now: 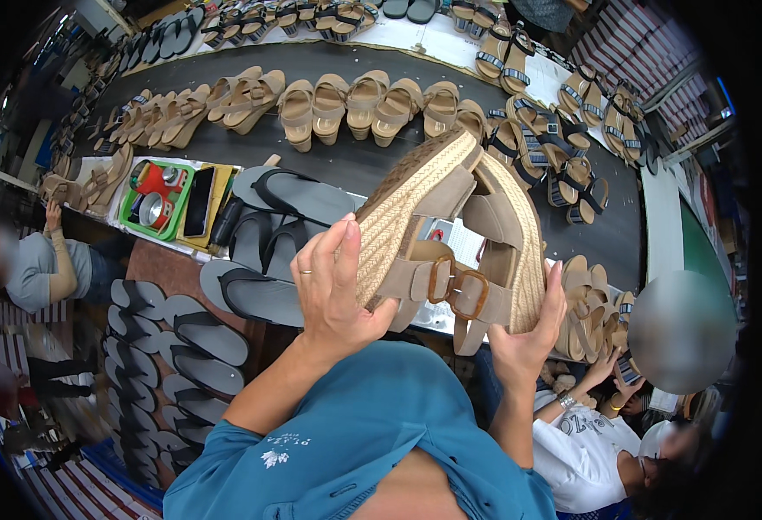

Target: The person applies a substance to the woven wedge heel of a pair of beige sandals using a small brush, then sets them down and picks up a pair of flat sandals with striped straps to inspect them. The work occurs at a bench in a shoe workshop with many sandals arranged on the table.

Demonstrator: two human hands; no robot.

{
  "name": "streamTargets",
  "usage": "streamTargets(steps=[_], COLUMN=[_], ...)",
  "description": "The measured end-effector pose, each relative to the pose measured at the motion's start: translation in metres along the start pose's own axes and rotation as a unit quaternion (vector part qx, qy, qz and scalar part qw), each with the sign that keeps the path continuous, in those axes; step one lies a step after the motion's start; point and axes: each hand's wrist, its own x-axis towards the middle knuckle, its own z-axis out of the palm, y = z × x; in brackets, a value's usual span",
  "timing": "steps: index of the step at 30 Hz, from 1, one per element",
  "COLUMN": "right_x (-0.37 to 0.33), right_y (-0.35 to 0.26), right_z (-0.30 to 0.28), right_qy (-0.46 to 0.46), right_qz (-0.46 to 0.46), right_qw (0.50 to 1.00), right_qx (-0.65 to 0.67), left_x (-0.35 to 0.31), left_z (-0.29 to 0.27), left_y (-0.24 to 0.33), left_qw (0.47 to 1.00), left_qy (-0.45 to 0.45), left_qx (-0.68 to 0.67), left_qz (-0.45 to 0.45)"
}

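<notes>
As left hand (333,299) and right hand (524,347) grip—sandals (494,218) sit between.

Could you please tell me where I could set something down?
The black belt shows bare patches behind the middle sandal row and right of the held sandals. Grey flip-flops and a green tray crowd the near left.

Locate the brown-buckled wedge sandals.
In the head view, just right of centre, the wedge sandals are held between the left hand and right hand, above the teal shirt.
</notes>
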Motion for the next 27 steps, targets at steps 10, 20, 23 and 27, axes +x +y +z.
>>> streamTargets(steps=[10, 20, 23, 27], right_x=[0.007, -0.035, -0.033, -0.032], right_y=[0.004, 0.009, 0.006, 0.013], right_z=[-0.004, 0.044, 0.043, 0.040], right_qy=[-0.046, -0.190, -0.189, -0.223], right_qz=[0.214, 0.428, 0.428, 0.409], right_qw=[0.921, 0.473, 0.254, 0.188], right_qx=[0.322, 0.746, 0.846, 0.864], left_x=[0.003, -0.058, -0.057, -0.061], left_z=[-0.007, 0.024, 0.022, 0.010], left_y=[0.000, -0.016, -0.015, -0.026], left_qw=[0.991, 0.295, 0.142, 0.256], left_qy=[-0.001, -0.124, -0.131, -0.210], left_qx=[-0.094, -0.873, -0.898, -0.812], left_qz=[-0.094, -0.369, -0.396, -0.480])
